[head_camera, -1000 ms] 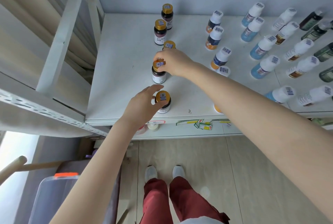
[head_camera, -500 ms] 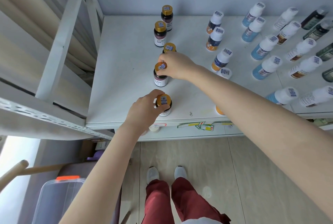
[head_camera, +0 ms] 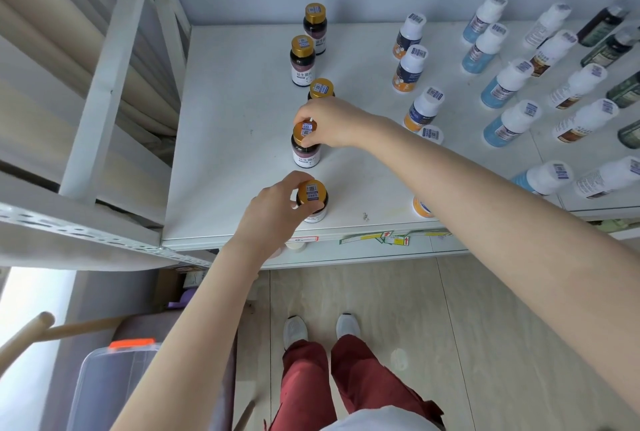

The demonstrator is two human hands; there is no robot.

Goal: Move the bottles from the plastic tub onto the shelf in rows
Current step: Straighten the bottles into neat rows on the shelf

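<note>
Gold-capped dark front bottle is gripped by my left hand, its twin behind pinched by my right hand; I should square both to their row.

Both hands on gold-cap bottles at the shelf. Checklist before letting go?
1. Left hand grips the front gold-cap bottle at its cap: ok.
2. Right hand pinches the cap of the second gold-cap bottle: ok.
3. Both held bottles upright: ok.
4. Their bases fully down on the shelf: cannot tell.
5. Row back to the rear gold-cap bottle roughly straight: ok.
6. Bottles left in the plastic tub: cannot tell, its inside does not show.
</note>
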